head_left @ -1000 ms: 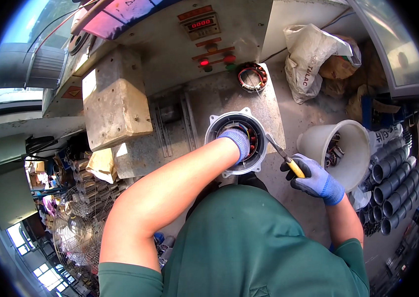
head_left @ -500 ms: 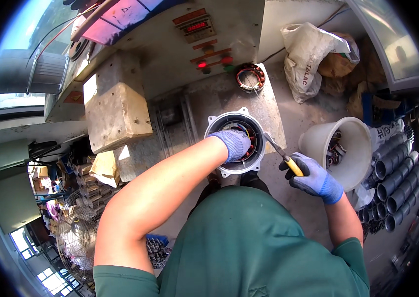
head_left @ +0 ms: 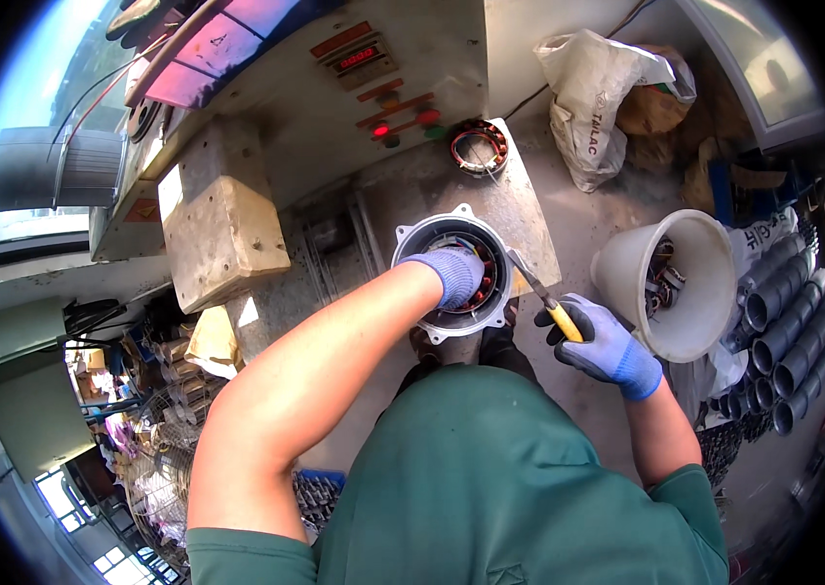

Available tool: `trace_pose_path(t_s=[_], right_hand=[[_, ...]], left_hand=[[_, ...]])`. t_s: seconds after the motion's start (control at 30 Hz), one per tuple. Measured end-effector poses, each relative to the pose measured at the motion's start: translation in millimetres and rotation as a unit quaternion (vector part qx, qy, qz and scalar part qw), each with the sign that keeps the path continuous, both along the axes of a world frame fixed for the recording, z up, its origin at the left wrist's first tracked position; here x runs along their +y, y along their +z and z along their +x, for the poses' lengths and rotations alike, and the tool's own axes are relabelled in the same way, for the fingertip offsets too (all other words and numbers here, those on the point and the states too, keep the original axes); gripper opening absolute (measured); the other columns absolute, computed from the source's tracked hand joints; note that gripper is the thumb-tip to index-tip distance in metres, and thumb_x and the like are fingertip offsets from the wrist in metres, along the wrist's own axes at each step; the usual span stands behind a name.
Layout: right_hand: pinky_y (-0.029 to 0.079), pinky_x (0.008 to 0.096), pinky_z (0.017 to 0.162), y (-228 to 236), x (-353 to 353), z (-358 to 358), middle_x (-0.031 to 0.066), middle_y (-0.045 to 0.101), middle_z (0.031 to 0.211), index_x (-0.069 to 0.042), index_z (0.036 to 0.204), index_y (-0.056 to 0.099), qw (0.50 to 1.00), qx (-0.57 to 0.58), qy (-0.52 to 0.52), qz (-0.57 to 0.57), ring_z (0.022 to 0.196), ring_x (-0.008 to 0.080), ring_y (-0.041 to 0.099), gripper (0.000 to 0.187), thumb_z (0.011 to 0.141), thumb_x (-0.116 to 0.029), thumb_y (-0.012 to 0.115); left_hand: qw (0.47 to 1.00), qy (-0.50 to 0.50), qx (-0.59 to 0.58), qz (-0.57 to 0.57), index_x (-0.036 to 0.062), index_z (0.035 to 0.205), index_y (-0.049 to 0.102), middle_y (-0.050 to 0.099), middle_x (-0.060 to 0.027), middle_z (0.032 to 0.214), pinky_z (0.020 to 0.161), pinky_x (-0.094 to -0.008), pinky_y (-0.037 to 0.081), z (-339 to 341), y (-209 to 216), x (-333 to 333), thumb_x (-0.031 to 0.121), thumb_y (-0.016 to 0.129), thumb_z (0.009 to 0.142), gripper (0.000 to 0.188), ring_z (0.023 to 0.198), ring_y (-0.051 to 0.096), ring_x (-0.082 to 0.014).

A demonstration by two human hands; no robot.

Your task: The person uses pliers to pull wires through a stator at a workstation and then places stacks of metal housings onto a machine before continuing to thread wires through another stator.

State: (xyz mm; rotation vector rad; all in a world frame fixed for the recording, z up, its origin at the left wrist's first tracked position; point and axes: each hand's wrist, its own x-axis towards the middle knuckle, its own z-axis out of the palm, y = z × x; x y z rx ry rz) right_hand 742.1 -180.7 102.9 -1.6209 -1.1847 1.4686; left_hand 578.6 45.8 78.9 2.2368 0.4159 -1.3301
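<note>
Inside a round grey metal motor housing (head_left: 403, 255) with lugs on its rim is my gloved left hand (head_left: 458, 275). Its fingertips are hidden, so whether they grip anything cannot be told. Copper-coloured windings (head_left: 483, 255) show around the hand within the housing. To the right, my gloved right hand (head_left: 596, 343) is closed around a yellow-handled tool (head_left: 563, 321). The tool's metal end points up and left, close to the housing's right rim; its exact kind is unclear.
A wound stator ring (head_left: 479, 148) lies on the metal bench (head_left: 528, 216), below a panel with lit buttons (head_left: 381, 130). A heavy metal block (head_left: 227, 239) juts out at left. At right stand a white bucket (head_left: 617, 268) holding wound parts, a white sack (head_left: 578, 107) and stacked dark cylinders (head_left: 778, 336).
The view has shifted slightly. My right hand and the tool have come a little nearer to the housing. My left hand stays inside it.
</note>
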Motion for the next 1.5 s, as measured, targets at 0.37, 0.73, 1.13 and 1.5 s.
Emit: trace_pose_path(t_s=[0.37,0.73,1.13,1.5], right_hand=[[0.053,0.0253,0.069,-58.1,-14.7,-25.6,0.0056,0.062,0.091,-0.001,0.122,0.06,0.915,0.214,-0.33,-0.095,0.079,0.0131,0.063,0.04,0.083,-0.004,0.065],[0.053,0.0327,0.079,-90.1,5.4,-73.5,0.0072,0.063,0.093,0.0,0.111,0.058,0.876,0.237,-0.396,-0.138,0.086,0.0182,0.062,0.035,0.076,-0.002,0.066],[0.052,0.0295,0.061,-98.6,2.3,-118.0,0.0086,0.062,0.088,-0.003,0.12,0.055,0.951,0.138,-0.275,-0.003,0.067,0.0153,0.06,0.05,0.072,-0.003,0.067],[0.056,0.0278,0.069,-118.6,-37.1,-102.3,0.008,0.064,0.102,-0.002,0.122,0.059,0.891,0.257,-0.374,-0.022,0.08,0.0131,0.063,0.045,0.079,-0.001,0.069]], left_hand=[[0.998,-0.003,-0.03,0.052,0.0035,0.119,0.073,0.068,-0.0185,0.127,0.102,-0.0404,0.051,-4.8,-2.5,-15.1,0.026,0.06,0.095,0.036,0.117,0.066,-0.0332],[0.999,-0.034,-0.009,0.041,0.0055,0.123,0.071,0.067,-0.0184,0.128,0.102,-0.0398,0.05,-6.3,-5.8,-12.2,0.028,0.057,0.096,0.038,0.117,0.066,-0.0337],[0.994,-0.102,0.032,0.016,0.0084,0.128,0.069,0.064,-0.0158,0.135,0.103,-0.0383,0.049,-7.8,-24.6,-7.0,0.028,0.056,0.097,0.039,0.121,0.063,-0.0314],[0.985,-0.17,0.015,0.038,0.0112,0.131,0.067,0.06,-0.0126,0.141,0.106,-0.0372,0.046,-9.2,-82.7,-3.7,0.026,0.058,0.094,0.041,0.125,0.06,-0.0275]])
